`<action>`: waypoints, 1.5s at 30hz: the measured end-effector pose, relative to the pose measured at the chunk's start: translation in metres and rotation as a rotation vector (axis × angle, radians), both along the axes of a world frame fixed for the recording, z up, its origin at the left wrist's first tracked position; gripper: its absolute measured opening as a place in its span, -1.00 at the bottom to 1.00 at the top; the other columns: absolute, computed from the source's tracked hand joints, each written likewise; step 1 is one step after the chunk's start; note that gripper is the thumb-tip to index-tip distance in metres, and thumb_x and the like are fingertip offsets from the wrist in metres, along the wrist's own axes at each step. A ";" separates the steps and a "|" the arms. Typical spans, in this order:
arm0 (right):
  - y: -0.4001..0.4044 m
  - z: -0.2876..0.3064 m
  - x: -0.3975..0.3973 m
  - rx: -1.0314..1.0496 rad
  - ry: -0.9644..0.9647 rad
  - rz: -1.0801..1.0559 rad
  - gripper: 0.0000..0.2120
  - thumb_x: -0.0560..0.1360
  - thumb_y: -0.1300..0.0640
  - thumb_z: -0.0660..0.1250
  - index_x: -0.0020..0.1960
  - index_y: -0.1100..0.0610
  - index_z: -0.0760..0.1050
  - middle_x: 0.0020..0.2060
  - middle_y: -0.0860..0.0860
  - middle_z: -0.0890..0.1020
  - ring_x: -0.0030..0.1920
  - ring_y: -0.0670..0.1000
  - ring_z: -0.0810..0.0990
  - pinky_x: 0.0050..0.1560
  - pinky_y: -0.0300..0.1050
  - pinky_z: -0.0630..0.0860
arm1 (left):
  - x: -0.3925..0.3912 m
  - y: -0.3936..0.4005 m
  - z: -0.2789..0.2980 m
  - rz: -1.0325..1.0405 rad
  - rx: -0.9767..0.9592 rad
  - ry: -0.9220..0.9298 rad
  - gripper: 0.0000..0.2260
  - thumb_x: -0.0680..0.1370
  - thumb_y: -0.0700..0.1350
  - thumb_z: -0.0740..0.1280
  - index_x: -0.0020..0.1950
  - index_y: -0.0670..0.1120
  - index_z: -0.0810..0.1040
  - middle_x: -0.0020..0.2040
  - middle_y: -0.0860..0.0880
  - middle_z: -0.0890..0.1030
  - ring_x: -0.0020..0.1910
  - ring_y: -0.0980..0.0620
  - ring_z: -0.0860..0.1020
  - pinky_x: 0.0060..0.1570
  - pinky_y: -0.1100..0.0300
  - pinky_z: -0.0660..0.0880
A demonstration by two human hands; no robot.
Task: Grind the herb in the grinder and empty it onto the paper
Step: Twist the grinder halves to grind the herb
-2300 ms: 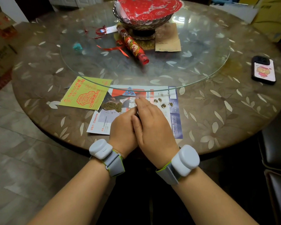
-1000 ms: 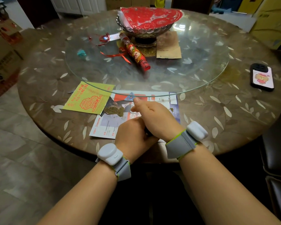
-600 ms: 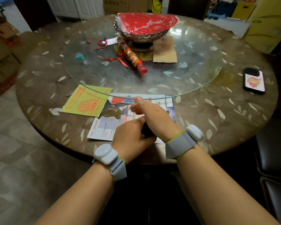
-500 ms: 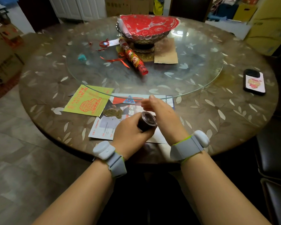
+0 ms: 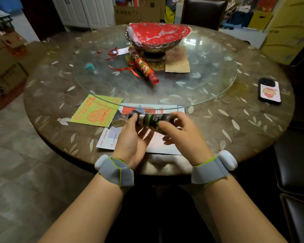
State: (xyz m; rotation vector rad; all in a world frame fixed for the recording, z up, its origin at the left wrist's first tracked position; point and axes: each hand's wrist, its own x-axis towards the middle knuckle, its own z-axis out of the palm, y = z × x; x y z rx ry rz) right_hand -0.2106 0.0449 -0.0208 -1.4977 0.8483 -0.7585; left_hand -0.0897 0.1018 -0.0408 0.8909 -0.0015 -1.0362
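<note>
**Grinder held sideways over the paper in both hands**

Fingers of the left hand (image 5: pixel 132 137) are curled round the dark cap end of the grinder (image 5: pixel 152 121), the thumb laid along its near side. The right hand (image 5: pixel 181 134) is seen with the thumb pressed on the label and the fingers wrapped loosely round the far end, so the body is gripped from both ends.

The grinder is a slim cylinder, held horizontally just below the centre of the frame. A dark label with a green band and a silvery metal collar are visible; motion blur hides finer detail. It is held above the paper (image 5: pixel 130 137), a glossy printed sheet lying flat on the table (image 5: pixel 235 123) near its lower edge. A small heap of ground herb (image 5: pixel 119 122), olive-brown and granular, is seen on the paper just left of the grinder.

The table is round, brown and stone-like, inlaid with pale leaf shapes. A clear glass turntable (image 5: pixel 182 88) is set on it. A yellow-green leaflet (image 5: pixel 96 111) lies left of the paper, partly under the glass edge.
</note>
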 end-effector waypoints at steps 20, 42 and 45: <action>-0.031 0.015 0.024 -0.642 0.279 -0.018 -0.69 0.49 -0.08 0.15 -0.09 0.17 0.45 -0.33 0.02 0.47 -0.28 0.00 0.38 -0.24 -0.05 0.30 | 0.015 0.009 -0.005 -0.326 0.301 -0.413 -0.71 0.61 0.01 0.01 -0.20 -0.12 0.34 -0.53 -0.14 0.40 -0.63 0.05 0.15 -0.57 0.39 0.06; -0.034 -0.013 0.009 0.425 0.025 -0.035 -0.72 0.56 -0.08 0.16 -0.24 0.06 0.31 -0.50 0.02 0.31 -0.61 -0.06 0.14 -0.51 -0.35 0.09 | 0.018 0.007 -0.007 0.163 0.242 -1.871 -0.73 0.59 -0.05 0.02 -0.08 -0.19 0.43 -0.29 -0.12 0.48 -0.30 -0.09 0.39 -0.29 0.03 0.31; -0.036 -0.018 0.014 0.162 0.078 -0.094 -0.69 0.49 -0.16 0.18 -0.30 0.01 0.32 -0.45 -0.02 0.33 -0.54 -0.04 0.26 -0.47 -0.27 0.20 | 0.015 0.000 -0.011 0.129 0.329 -1.574 -0.67 0.61 -0.03 -0.03 -0.12 -0.19 0.41 -0.34 -0.03 0.43 -0.33 0.02 0.33 -0.29 0.10 0.24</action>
